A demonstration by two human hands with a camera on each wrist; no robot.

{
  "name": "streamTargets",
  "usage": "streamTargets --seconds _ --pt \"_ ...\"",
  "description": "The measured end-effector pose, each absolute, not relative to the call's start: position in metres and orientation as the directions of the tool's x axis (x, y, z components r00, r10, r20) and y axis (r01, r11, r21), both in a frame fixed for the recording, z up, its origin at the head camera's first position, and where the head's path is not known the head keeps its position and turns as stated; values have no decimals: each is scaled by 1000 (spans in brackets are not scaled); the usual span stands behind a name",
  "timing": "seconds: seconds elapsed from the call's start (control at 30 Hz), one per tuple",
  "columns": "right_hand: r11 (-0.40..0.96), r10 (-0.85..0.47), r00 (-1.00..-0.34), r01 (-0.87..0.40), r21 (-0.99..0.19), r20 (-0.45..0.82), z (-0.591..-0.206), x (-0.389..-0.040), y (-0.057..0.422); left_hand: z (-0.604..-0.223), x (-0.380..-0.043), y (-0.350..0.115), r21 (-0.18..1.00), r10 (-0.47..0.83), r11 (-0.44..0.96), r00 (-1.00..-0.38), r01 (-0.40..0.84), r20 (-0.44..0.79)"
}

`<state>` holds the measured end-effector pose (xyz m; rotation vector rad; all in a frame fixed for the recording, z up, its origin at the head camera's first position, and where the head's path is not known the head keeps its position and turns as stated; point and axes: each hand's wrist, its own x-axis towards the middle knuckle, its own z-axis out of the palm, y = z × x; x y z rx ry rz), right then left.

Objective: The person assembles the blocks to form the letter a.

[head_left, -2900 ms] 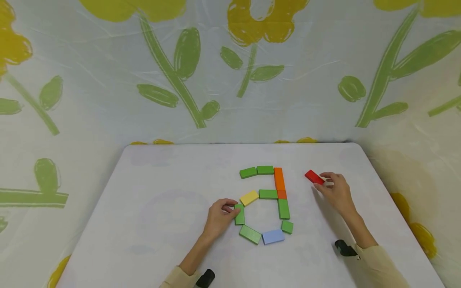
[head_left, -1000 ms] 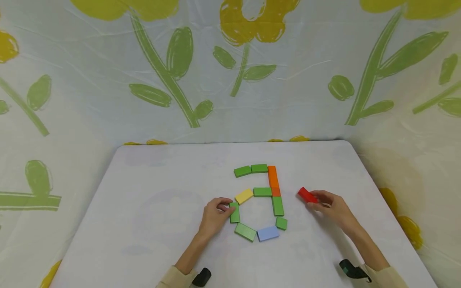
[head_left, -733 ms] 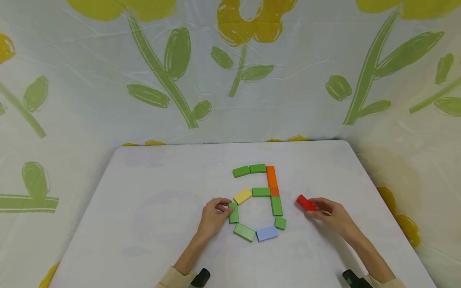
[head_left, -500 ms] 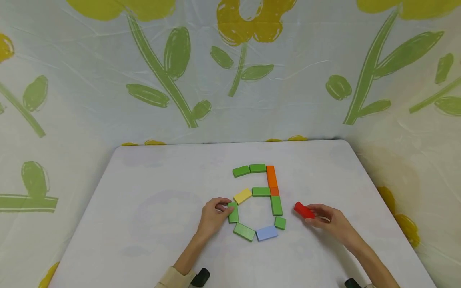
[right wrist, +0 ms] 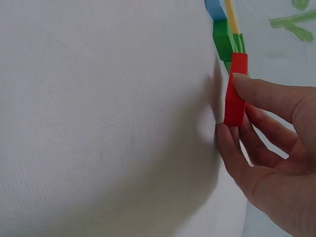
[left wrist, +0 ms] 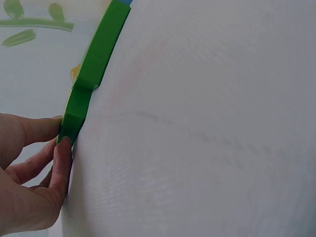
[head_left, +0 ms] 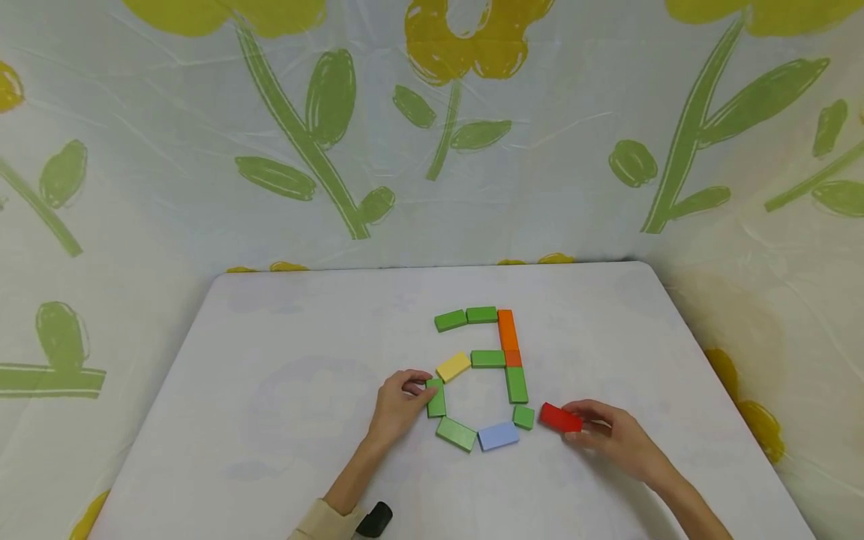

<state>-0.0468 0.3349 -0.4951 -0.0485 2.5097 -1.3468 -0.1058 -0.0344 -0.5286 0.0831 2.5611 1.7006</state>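
Observation:
A red block is pinched between the thumb and fingers of my right hand, just right of the small green block. In the right wrist view the red block casts a shadow on the table. My left hand pinches the upright green block on the left side of the block figure; the left wrist view shows thumb and fingers on that green block. The yellow block lies above it, the light green block below, the blue block at the bottom.
Orange blocks run up the figure's right side above a green block. Two green blocks extend left from the top. The white table meets a flower-patterned curtain behind. A black wrist camera sits by the left sleeve.
My right hand has brought the red block down and left, from the upper right toward the small green block. The left hand keeps its hold; the whole view has shifted slightly.

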Motion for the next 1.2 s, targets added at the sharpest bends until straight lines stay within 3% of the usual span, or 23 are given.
streamTargets --seconds 0.53,1.2 --pt "632 -265 -964 -201 -748 35 -502 -40 325 -530 -104 -34 924 81 382 -996 9 -23" --pt "652 -275 -961 -178 -737 -11 -502 -40 322 -528 -104 -34 925 85 379 -996 7 -27"
